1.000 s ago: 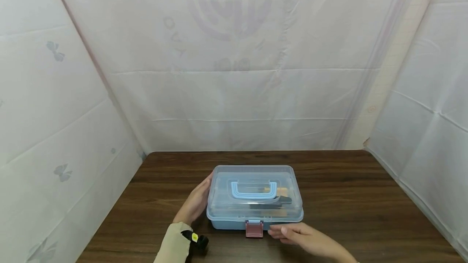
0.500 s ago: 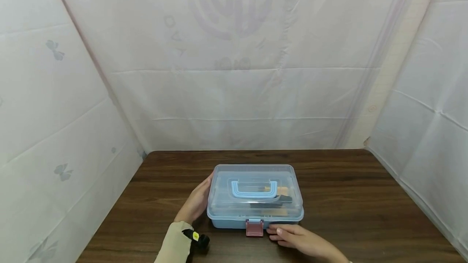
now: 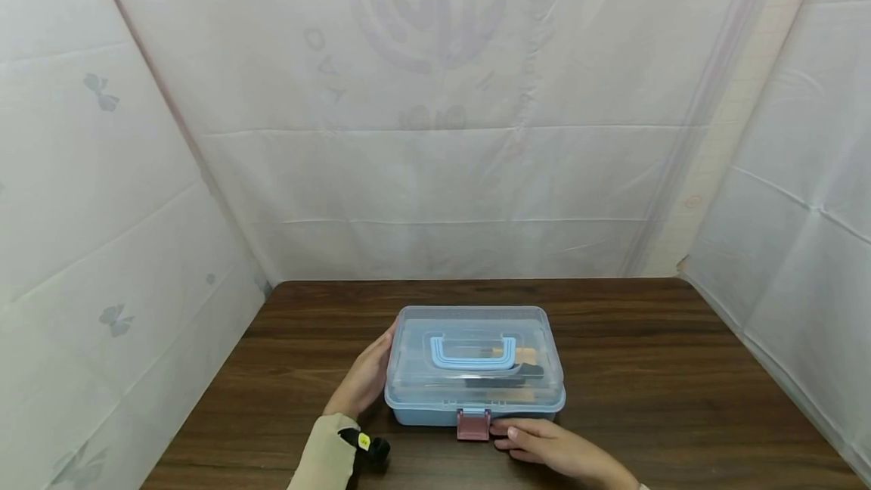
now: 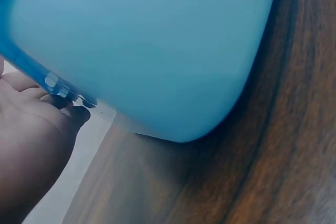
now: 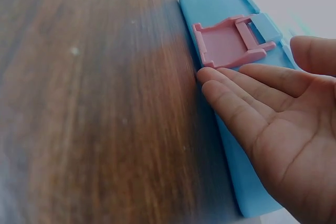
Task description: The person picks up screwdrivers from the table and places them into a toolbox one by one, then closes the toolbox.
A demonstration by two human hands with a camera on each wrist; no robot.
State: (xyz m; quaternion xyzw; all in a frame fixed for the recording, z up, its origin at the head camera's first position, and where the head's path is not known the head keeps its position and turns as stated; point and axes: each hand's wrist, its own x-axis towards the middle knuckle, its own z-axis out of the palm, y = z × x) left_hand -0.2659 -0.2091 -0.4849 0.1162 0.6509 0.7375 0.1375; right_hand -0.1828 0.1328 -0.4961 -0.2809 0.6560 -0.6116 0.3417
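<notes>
A light blue plastic storage box [image 3: 425, 417] with a clear lid [image 3: 435, 388] sits on the table, its blue handle [image 3: 472, 364] folded flat on top. My left hand [image 3: 364, 380] rests along the box's left side; in the left wrist view that hand [image 4: 31, 129] reaches along the wall up to the rim. At the front, a pink latch [image 3: 473, 425] hangs down from the lid's edge. My right hand [image 3: 551, 448] lies against the front wall with straight fingers. In the right wrist view, the fingertips [image 5: 210, 74] are right at the side of the latch [image 5: 223, 44].
Through the lid show black and tan items [image 3: 524, 370]. The dark wood table [image 3: 653, 369] is bordered by white sheeting [image 3: 435, 172] at the back and both sides. A black strap with a small camera [image 3: 373, 448] is on my left wrist.
My right hand has slid slightly left along the front of the box, up to the pink latch. My left hand and the box have stayed in place.
</notes>
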